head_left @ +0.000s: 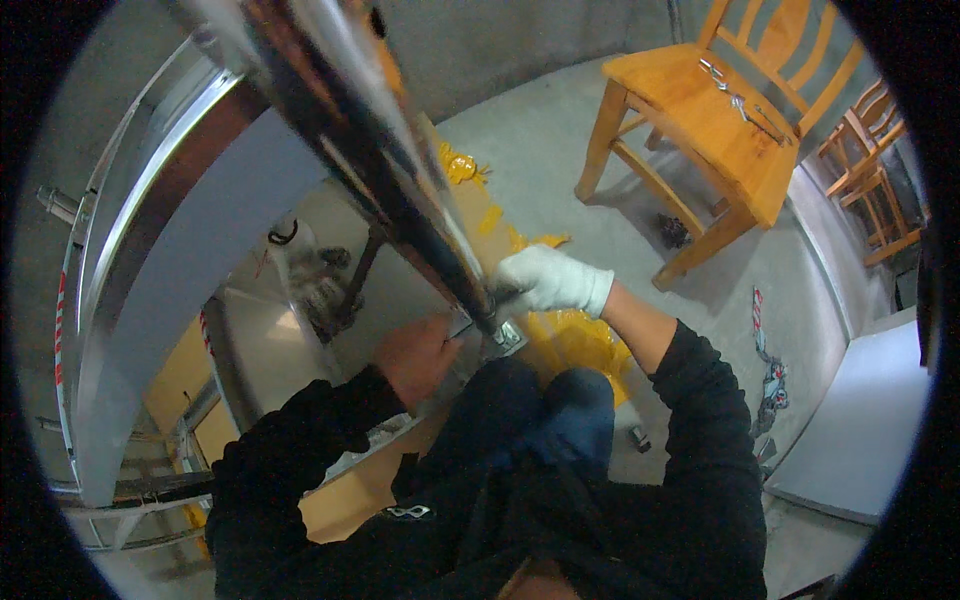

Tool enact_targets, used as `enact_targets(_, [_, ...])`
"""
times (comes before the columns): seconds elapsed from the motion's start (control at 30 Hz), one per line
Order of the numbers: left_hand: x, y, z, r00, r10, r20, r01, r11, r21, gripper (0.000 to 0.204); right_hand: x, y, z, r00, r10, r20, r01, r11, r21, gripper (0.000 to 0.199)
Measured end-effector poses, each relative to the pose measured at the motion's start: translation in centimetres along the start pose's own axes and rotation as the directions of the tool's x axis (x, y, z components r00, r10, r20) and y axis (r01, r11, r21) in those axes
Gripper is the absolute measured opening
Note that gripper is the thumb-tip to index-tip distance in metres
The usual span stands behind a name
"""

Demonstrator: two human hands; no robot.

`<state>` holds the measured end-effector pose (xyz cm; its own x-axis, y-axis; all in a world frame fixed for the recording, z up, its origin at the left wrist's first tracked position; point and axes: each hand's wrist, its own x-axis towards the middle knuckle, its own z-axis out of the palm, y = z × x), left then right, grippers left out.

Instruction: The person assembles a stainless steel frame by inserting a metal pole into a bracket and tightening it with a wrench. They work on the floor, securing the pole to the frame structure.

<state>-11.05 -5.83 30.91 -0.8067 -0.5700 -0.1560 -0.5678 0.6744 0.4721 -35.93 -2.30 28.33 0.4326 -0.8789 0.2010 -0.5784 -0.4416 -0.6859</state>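
Note:
A thick shiny metal post (pixel 385 160) slants from the top left down to the middle, blurred where it is closest. At its lower end sits a small metal bracket (pixel 505 342). My right hand (pixel 550 281), in a white glove, is closed at the right side of that end, against a dark part; what its fingers hold is hidden. My bare left hand (pixel 415 358) is closed on the left side of the same end, pinching a small metal piece (pixel 459 325) whose kind I cannot make out.
A wooden chair (pixel 690 115) with metal tools on its seat stands at upper right. Crumpled yellow sheeting (pixel 575 340) lies by my knees. Left is a curved metal-edged panel (pixel 190 210); below the post lie a hammer (pixel 360 270) and a dirty glove (pixel 320 295). A white panel (pixel 850 420) is at right.

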Motion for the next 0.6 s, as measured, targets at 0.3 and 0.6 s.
enact_targets(0.3, [0.1,-0.4,-1.1,0.995,0.019,0.103,0.0,0.983,-0.184,0.032,-1.2,-0.8,1.9,0.969,0.245,-0.029,-0.23,0.938,0.259,0.027])
enact_targets(0.6, [0.8,-2.4,-1.0,0.962,0.27,0.04,-0.261,0.953,-0.151,0.03,-1.5,-0.5,2.0,0.878,0.474,0.065,-0.424,0.708,0.565,0.014])
